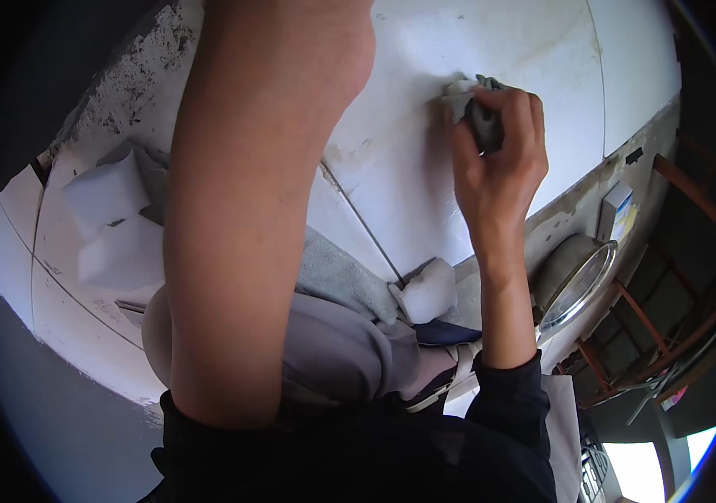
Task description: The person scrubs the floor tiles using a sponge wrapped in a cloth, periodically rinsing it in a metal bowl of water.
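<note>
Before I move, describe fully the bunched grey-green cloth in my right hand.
The bunched grey-green cloth looks soft, creased, with a whitish patch at its left in view that may be a separate piece. Your right hand pinches it between thumb and fingers, at the flat white surface; the fingers hide part of it.

This looks like a tiled room in a home, though the dark, warped edges of the view leave that unsure. Large white tiles (408, 180) meet at thin dark joints, stained in places, with a rough, speckled patch (136, 88) at one side. A round metal pan (559, 267), a small printed box (615, 210) and a reddish-brown frame (700, 199) suggest household surroundings.
</note>
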### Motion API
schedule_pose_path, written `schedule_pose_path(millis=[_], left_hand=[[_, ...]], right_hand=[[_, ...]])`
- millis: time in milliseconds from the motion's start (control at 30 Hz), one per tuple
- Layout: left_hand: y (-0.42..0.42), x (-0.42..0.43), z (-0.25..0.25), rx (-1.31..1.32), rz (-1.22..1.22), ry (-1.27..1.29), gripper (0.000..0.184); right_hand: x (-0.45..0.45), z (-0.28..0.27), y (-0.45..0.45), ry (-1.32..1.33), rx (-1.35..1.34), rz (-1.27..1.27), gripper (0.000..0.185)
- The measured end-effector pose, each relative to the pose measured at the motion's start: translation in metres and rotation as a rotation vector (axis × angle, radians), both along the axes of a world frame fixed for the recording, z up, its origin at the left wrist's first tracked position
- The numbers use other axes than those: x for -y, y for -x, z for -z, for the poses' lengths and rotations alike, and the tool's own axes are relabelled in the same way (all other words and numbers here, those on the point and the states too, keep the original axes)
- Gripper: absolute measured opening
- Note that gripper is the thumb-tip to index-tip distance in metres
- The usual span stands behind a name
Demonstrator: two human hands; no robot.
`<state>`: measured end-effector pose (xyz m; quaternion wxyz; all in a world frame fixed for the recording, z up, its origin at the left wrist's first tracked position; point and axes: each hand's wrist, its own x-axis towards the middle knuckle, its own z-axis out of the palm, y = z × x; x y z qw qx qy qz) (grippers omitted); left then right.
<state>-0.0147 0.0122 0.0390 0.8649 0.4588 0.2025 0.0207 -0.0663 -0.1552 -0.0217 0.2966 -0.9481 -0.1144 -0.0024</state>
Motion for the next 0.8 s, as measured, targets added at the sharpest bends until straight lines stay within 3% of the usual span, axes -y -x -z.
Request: schedule_pose_path(millis=[100, 167, 233, 267, 333, 433, 533, 633, 700, 800], left_hand=[[-0.005, -0.007, 0.003, 0.044, -0.008, 0.015, 0.029], [-0.007, -0.014, 0.008, 0.129, 0.013, 0.051, 0.029], [-0.017, -0.004, 0.000, -0.022, -0.105, -0.012, 0.027], [-0.025, 0.011, -0.015, -0.161, -0.229, -0.063, 0.026], [-0.020, 0.013, -0.018, -0.161, -0.230, -0.075, 0.025], [-0.008, -0.004, -0.009, 0.037, -0.079, 0.018, 0.024], [-0.023, 0.013, -0.016, -0.155, -0.274, -0.016, 0.023], [-0.026, 0.019, -0.005, -0.149, -0.258, -0.102, 0.026], [-0.021, 0.004, 0.012, -0.083, -0.177, -0.103, 0.029], [-0.015, -0.014, 0.028, 0.032, -0.051, -0.077, 0.035]], right_hand=[[-0.010, -0.009, 0.014, 0.046, -0.063, -0.010, 0.028], [-0.027, -0.015, 0.054, -0.046, -0.185, -0.211, 0.033], [-0.027, -0.013, 0.062, -0.094, -0.136, -0.315, 0.033], [-0.021, -0.010, 0.049, -0.076, -0.083, -0.262, 0.031], [-0.003, -0.004, 0.006, -0.016, 0.016, -0.140, 0.027], [0.022, -0.001, -0.047, -0.001, -0.007, 0.169, 0.021], [0.002, -0.007, -0.014, -0.025, -0.049, -0.032, 0.024], [-0.032, -0.011, 0.042, -0.098, -0.108, -0.330, 0.034], [-0.017, -0.001, 0.023, -0.156, -0.028, -0.296, 0.033], [0.012, 0.000, -0.036, -0.116, -0.026, 0.035, 0.026]])
